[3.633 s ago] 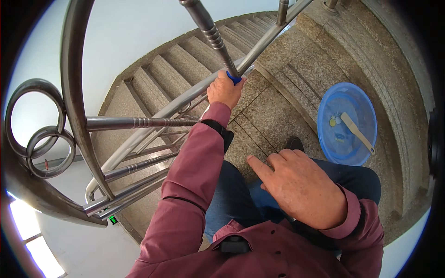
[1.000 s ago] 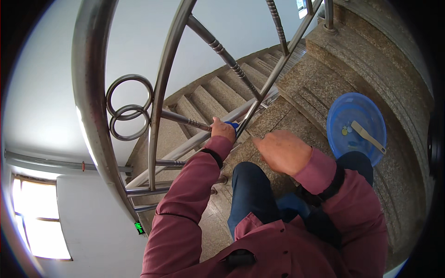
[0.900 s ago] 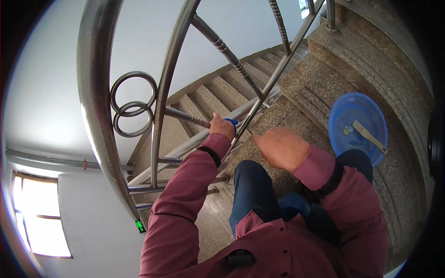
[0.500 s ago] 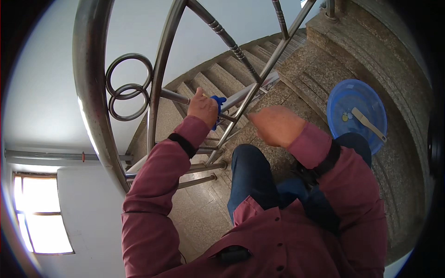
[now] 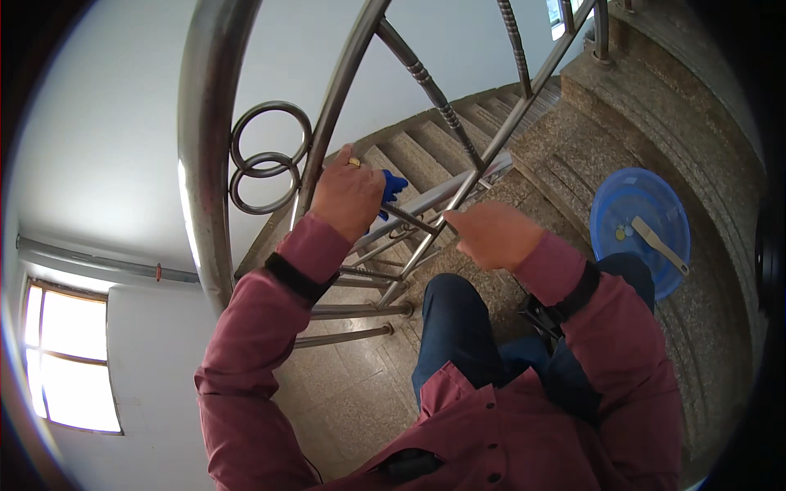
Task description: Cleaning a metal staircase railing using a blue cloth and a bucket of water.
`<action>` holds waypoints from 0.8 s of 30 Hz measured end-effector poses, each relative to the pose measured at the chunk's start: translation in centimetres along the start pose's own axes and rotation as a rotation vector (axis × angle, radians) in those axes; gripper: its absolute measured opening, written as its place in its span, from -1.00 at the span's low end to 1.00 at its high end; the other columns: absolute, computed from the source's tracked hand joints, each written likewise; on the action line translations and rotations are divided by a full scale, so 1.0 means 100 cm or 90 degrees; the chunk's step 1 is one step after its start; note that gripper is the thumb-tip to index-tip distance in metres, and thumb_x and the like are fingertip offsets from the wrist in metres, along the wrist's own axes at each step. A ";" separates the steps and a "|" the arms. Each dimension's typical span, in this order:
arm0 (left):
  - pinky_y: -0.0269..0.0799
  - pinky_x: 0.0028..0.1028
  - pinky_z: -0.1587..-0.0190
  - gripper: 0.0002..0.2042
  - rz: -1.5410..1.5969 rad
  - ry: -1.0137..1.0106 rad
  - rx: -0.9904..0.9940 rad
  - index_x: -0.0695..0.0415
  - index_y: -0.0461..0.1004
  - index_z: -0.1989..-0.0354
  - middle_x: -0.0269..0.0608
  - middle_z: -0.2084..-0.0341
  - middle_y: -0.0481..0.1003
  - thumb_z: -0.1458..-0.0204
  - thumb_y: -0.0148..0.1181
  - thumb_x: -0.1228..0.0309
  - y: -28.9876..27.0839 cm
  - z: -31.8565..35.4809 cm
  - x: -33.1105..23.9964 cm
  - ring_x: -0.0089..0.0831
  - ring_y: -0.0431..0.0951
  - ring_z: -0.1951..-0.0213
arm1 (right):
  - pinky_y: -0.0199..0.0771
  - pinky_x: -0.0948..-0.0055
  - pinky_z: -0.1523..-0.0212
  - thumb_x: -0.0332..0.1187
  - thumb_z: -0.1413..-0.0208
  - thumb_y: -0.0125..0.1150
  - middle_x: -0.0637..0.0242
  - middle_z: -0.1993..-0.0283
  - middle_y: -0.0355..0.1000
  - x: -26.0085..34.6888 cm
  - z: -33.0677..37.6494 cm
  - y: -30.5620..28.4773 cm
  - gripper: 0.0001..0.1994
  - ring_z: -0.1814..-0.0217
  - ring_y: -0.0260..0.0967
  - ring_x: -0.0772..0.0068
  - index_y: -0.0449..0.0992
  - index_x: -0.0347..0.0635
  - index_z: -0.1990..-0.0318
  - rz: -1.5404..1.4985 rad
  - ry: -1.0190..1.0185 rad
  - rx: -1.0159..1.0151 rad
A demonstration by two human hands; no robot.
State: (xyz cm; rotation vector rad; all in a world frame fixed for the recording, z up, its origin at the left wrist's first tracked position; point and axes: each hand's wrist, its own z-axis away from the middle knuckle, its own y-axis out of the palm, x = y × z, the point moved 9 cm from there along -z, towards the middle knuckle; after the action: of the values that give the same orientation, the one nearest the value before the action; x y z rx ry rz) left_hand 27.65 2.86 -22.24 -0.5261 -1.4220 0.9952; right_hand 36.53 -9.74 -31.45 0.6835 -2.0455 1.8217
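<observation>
My left hand (image 5: pixel 349 198) is wrapped round a crumpled blue cloth (image 5: pixel 394 186), pressed against a thin metal baluster (image 5: pixel 409 218) of the stair railing. A ring shows on one finger. My right hand (image 5: pixel 495 235) is closed, its fingertips by the sloping lower rail (image 5: pixel 465 193) where that baluster ends; what its fingers hold, if anything, is hidden. To the right, a blue plastic basin (image 5: pixel 604 214) sits on the steps beside my knee. A cream-coloured scraper or brush handle (image 5: pixel 657 243) and small pale round pieces (image 5: pixel 624 232) lie in it.
A thick curved handrail (image 5: pixel 205 139) rises at the left, with two interlocked metal rings (image 5: pixel 270 155) beside it. Stone steps (image 5: pixel 417 155) run down beyond the railing, and more steps (image 5: pixel 688 106) climb at the right. A bright window (image 5: pixel 74 352) is at the lower left.
My left hand with the blue cloth has moved up along the baluster, toward the rings. My right hand stays by the lower rail. The whole view has shifted slightly.
</observation>
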 end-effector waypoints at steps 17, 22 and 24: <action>0.57 -0.07 0.03 -0.59 0.913 -0.317 -0.145 0.34 0.51 -0.07 0.22 0.20 0.65 -0.24 0.22 0.23 -0.046 -0.039 -0.005 0.17 0.69 0.09 | 0.53 -0.16 -0.14 -0.23 -0.32 0.30 -0.32 -0.07 0.53 -0.010 0.003 -0.087 -0.36 -0.12 0.54 -0.38 0.24 -0.30 -0.44 -0.066 0.086 -0.587; 0.58 -0.09 -0.01 -0.54 0.879 -0.337 -0.182 0.38 0.50 -0.14 0.25 0.16 0.66 -0.24 0.22 0.22 -0.067 -0.042 -0.006 0.17 0.69 0.07 | 0.53 -0.14 -0.08 -0.19 -0.32 0.32 -0.28 -0.05 0.54 -0.040 -0.016 -0.055 -0.40 -0.06 0.56 -0.40 0.24 -0.26 -0.37 -0.456 0.341 -0.326; 0.58 -0.21 0.01 -0.57 0.856 -0.309 -0.197 0.35 0.49 -0.19 0.07 0.17 0.66 -0.30 0.21 0.26 -0.071 -0.048 -0.012 -0.10 0.67 0.11 | 0.54 -0.14 -0.01 -0.17 -0.32 0.32 -0.25 0.01 0.57 -0.055 -0.018 -0.058 -0.42 -0.01 0.59 -0.35 0.23 -0.22 -0.34 -0.387 0.267 -0.463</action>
State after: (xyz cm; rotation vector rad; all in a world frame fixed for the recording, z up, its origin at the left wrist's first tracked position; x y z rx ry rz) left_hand 34.21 -0.56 -17.79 -1.6719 -1.6003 2.0529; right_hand 44.16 -7.63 -29.31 0.5511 -1.7558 0.7268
